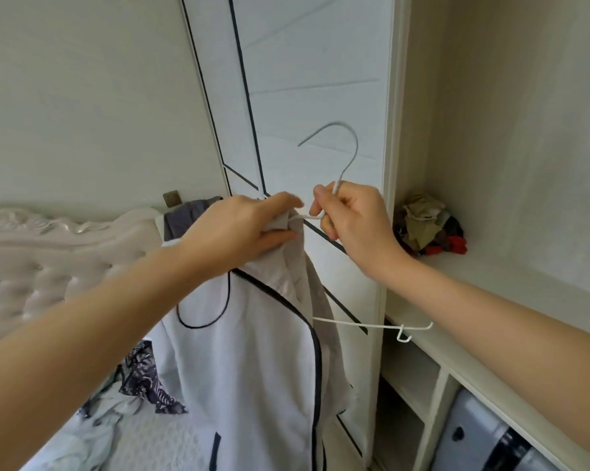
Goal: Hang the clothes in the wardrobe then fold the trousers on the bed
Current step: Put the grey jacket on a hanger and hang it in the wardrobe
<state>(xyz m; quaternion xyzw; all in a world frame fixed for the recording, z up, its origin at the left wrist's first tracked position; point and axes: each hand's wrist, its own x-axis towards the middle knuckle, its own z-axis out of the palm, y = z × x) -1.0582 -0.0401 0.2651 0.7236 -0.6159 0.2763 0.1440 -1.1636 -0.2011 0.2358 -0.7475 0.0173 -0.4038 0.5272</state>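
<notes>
A white jacket with dark piping and a zip hangs in front of me. My left hand grips its collar near the top. My right hand grips the neck of a white wire hanger, just below the hook. One hanger shoulder sits inside the jacket's collar; the other arm sticks out bare to the right. Behind stands the white wardrobe door with dark trim lines, closed. On the bed lie crumpled clothes, among them a dark patterned garment.
A tufted headboard runs along the left. To the right, a white shelf carries a heap of mixed clothes. Open cubbies sit below the shelf. A grey garment hangs behind my left hand.
</notes>
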